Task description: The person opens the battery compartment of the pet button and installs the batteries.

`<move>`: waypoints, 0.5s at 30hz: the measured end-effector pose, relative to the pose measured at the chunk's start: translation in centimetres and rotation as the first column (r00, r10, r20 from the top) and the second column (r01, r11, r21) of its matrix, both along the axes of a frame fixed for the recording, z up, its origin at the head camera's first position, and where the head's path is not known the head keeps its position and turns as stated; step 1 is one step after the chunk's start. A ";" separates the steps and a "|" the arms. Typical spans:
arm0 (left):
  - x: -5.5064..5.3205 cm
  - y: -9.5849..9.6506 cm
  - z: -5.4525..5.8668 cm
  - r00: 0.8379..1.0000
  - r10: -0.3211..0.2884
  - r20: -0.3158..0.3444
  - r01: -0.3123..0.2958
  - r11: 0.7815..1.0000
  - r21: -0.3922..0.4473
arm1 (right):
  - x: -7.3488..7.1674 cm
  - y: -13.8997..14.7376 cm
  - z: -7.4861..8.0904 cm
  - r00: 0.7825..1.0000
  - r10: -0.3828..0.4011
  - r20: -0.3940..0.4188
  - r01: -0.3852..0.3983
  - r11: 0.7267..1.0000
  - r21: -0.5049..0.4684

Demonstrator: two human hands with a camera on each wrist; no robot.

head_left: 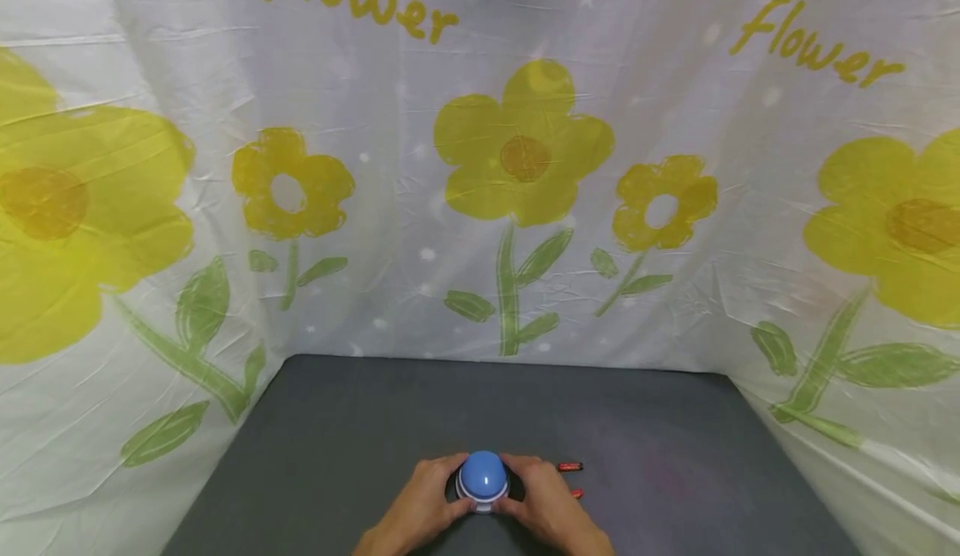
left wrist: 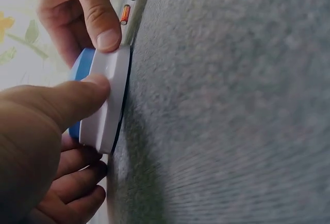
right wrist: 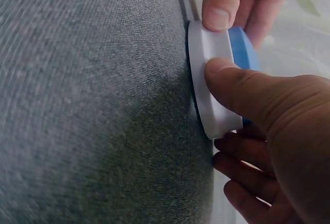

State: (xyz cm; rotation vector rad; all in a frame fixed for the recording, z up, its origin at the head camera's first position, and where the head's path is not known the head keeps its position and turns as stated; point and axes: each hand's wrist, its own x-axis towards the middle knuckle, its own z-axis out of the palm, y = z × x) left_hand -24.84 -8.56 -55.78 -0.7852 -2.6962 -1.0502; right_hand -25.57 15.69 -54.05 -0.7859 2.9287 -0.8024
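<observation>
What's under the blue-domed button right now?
The dark gray tabletop shows around the blue-domed button, held by the left hand and right hand. Its underside and the patch directly beneath are hidden.

The underside of the blue-domed device (head_left: pixel 483 474) is hidden against the dark tabletop (head_left: pixel 375 418), whose near edge the head view cuts off. The right hand (head_left: pixel 551 499) covers one end of the lower battery (head_left: pixel 577 493); its print is too small to read. The outermost large flowers (head_left: pixel 112 181) are cropped.
</observation>
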 end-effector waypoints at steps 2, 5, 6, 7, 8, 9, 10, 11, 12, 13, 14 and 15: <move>0.1 0.0 0.0 1.000 0.009 0.008 -0.009 1.000 0.007 | 0.1 -0.1 0.0 1.000 0.000 0.014 0.000 1.000 -0.006; 0.3 0.1 -0.1 1.000 0.019 0.010 -0.019 1.000 0.013 | 0.1 -0.1 0.0 1.000 0.001 0.024 0.000 1.000 -0.020; 0.3 0.1 -0.1 1.000 0.022 0.007 -0.022 1.000 0.013 | 0.1 -0.1 0.0 1.000 0.002 0.027 -0.001 1.000 -0.022; 0.3 0.1 -0.2 1.000 0.024 0.004 -0.024 1.000 0.014 | 0.1 -0.1 0.0 1.000 0.003 0.027 -0.003 1.000 -0.021; 0.4 0.1 -0.2 1.000 0.026 0.003 -0.026 1.000 0.017 | 0.1 -0.1 0.0 1.000 0.006 0.028 -0.005 1.000 -0.020; 0.4 0.0 -0.3 1.000 0.027 0.003 -0.027 0.999 0.019 | 0.1 -0.1 0.0 1.000 0.006 0.027 -0.006 1.000 -0.016; 0.4 0.0 -0.3 1.000 0.028 0.002 -0.028 0.999 0.021 | 0.0 -0.1 0.1 1.000 0.007 0.026 -0.007 1.000 -0.013; 0.4 0.0 -0.3 1.000 0.029 0.002 -0.029 0.999 0.021 | 0.0 -0.1 0.1 1.000 0.008 0.026 -0.007 1.000 -0.008; 0.4 0.0 -0.4 1.000 0.027 0.004 -0.027 0.999 0.024 | 0.0 -0.1 0.2 1.000 0.008 0.027 -0.008 1.000 -0.003; 0.4 0.1 -0.4 1.000 0.026 0.005 -0.026 0.999 0.024 | 0.0 -0.1 0.2 1.000 0.009 0.027 -0.009 1.000 0.001; 0.4 0.0 -0.4 1.000 0.025 0.006 -0.025 0.999 0.023 | 0.0 -0.1 0.3 1.000 0.010 0.028 -0.010 1.000 0.004; 0.4 0.0 -0.4 1.000 0.023 0.008 -0.023 0.999 0.024 | 0.0 0.0 0.3 0.999 0.012 0.030 -0.012 1.000 0.002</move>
